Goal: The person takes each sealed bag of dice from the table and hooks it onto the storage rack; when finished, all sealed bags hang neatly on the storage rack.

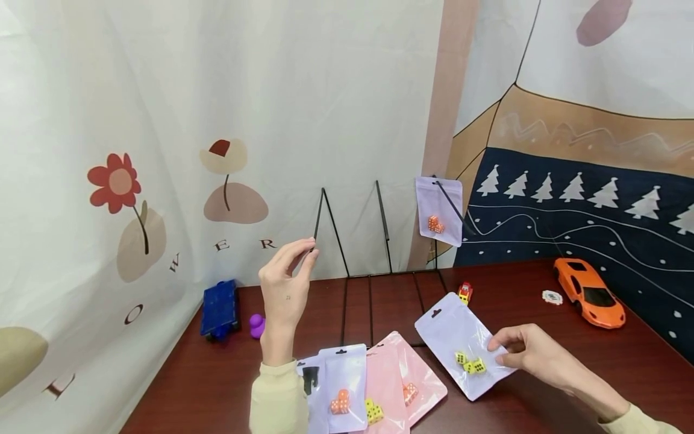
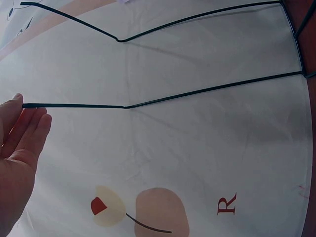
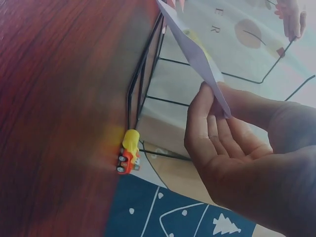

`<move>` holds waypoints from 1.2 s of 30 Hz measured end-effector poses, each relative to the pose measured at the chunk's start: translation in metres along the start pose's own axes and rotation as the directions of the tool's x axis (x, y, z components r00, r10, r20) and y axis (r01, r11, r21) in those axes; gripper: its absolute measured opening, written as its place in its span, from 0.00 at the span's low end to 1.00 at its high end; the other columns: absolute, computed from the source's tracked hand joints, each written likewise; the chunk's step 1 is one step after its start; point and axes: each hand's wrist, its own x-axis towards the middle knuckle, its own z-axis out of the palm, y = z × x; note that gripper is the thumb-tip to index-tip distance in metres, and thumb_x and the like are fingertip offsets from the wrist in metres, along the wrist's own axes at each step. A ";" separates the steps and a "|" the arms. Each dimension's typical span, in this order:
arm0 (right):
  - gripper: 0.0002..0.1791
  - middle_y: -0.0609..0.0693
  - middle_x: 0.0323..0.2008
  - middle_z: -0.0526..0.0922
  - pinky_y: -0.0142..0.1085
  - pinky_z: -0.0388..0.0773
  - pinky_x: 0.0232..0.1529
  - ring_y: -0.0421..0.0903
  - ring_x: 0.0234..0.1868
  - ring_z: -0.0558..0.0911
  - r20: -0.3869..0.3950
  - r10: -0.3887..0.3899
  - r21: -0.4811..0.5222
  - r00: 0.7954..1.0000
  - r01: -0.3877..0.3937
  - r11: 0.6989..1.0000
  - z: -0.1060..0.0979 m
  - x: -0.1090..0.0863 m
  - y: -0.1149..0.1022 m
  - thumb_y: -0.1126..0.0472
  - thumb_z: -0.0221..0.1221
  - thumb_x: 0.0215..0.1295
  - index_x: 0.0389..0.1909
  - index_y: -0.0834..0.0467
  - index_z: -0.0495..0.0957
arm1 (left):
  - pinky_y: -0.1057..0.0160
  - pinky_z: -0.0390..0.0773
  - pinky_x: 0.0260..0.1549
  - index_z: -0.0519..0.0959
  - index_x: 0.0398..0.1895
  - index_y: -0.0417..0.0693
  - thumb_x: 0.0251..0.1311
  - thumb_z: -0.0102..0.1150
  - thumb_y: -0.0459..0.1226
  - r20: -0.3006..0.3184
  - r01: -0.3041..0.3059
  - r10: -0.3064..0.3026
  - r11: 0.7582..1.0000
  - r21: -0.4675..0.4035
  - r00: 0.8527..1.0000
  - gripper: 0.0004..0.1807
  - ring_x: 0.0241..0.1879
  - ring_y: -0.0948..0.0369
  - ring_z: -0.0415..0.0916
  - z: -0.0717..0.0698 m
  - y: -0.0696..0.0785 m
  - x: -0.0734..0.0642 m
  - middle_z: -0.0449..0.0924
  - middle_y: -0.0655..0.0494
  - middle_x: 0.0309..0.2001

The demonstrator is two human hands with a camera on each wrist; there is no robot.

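Observation:
My left hand (image 1: 286,280) pinches the front tip of the left prong of a black wire rack (image 1: 335,232); in the left wrist view the thumb and fingers meet at the prong's end. With thumb and fingers, my right hand (image 1: 534,352) grips the edge of a lilac zip bag (image 1: 452,337) holding yellow dice (image 1: 470,363). That bag is tilted, its hang hole toward the upper left. Another lilac bag (image 1: 452,202) with orange dice hangs on the right prong. The middle prong (image 1: 382,211) carries nothing.
Lilac bags (image 1: 352,367) and pink bags (image 1: 387,374) with dice lie overlapping at the front. A blue toy vehicle (image 1: 219,308) and purple duck (image 1: 257,326) stand left. Behind the held bag is a small red-yellow toy car (image 1: 464,292); right are a white chip (image 1: 552,297) and orange car (image 1: 589,293).

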 end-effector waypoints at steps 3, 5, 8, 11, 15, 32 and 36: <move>0.09 0.56 0.38 0.79 0.31 0.78 0.26 0.45 0.32 0.74 -0.040 -0.016 -0.010 0.999 0.015 1.000 0.001 -0.001 -0.002 0.71 0.63 0.55 0.39 0.66 0.79 | 0.62 0.81 0.46 0.83 0.37 0.35 0.52 0.64 0.22 -0.003 -0.003 0.003 1.000 -0.004 1.000 0.09 0.40 0.55 0.81 0.000 0.000 0.000 0.83 0.46 0.39; 0.10 0.56 0.39 0.79 0.31 0.78 0.27 0.45 0.33 0.75 -0.066 -0.022 -0.019 0.998 0.021 1.000 0.001 -0.001 -0.004 0.69 0.63 0.56 0.39 0.66 0.80 | 0.62 0.81 0.46 0.83 0.37 0.34 0.52 0.63 0.22 -0.002 -0.006 0.006 1.000 -0.005 1.000 0.09 0.40 0.55 0.81 0.000 0.000 0.000 0.83 0.46 0.39; 0.10 0.57 0.40 0.79 0.32 0.80 0.28 0.48 0.35 0.76 -0.100 -0.028 -0.022 0.995 0.026 0.999 0.002 -0.001 -0.007 0.69 0.64 0.56 0.40 0.65 0.80 | 0.62 0.81 0.46 0.83 0.37 0.35 0.52 0.63 0.22 -0.001 -0.008 0.008 1.000 -0.002 1.000 0.09 0.40 0.55 0.81 0.000 0.000 0.000 0.83 0.46 0.39; 0.10 0.57 0.41 0.79 0.33 0.81 0.29 0.50 0.36 0.77 -0.129 -0.037 -0.029 0.991 0.034 0.999 0.003 -0.002 -0.009 0.69 0.64 0.57 0.40 0.64 0.79 | 0.62 0.80 0.46 0.83 0.37 0.35 0.52 0.63 0.22 0.001 -0.008 0.008 1.000 -0.001 1.000 0.09 0.41 0.56 0.81 0.000 0.000 0.000 0.83 0.45 0.39; 0.10 0.56 0.42 0.80 0.32 0.81 0.31 0.49 0.38 0.77 -0.167 -0.035 -0.044 0.985 0.028 0.999 0.004 -0.003 -0.010 0.68 0.64 0.58 0.41 0.63 0.80 | 0.62 0.81 0.46 0.83 0.37 0.34 0.52 0.64 0.22 0.000 -0.008 0.008 1.000 0.000 1.000 0.09 0.41 0.55 0.81 0.001 0.000 0.000 0.83 0.45 0.39; 0.11 0.54 0.41 0.82 0.30 0.81 0.31 0.43 0.35 0.78 -0.342 -0.072 -0.042 0.937 0.061 0.997 0.007 -0.003 -0.026 0.62 0.67 0.57 0.40 0.61 0.81 | 0.63 0.80 0.47 0.83 0.37 0.35 0.52 0.64 0.22 0.003 -0.003 0.003 1.000 0.009 1.000 0.09 0.41 0.56 0.80 0.001 0.001 0.000 0.83 0.44 0.39; 0.12 0.54 0.42 0.81 0.31 0.80 0.29 0.42 0.34 0.78 -0.371 -0.085 -0.040 0.925 0.076 0.996 0.006 -0.003 -0.029 0.61 0.67 0.57 0.41 0.61 0.81 | 0.63 0.80 0.46 0.83 0.37 0.35 0.52 0.64 0.22 0.004 -0.006 0.006 1.000 0.013 1.000 0.09 0.41 0.56 0.80 0.000 0.002 0.001 0.83 0.43 0.39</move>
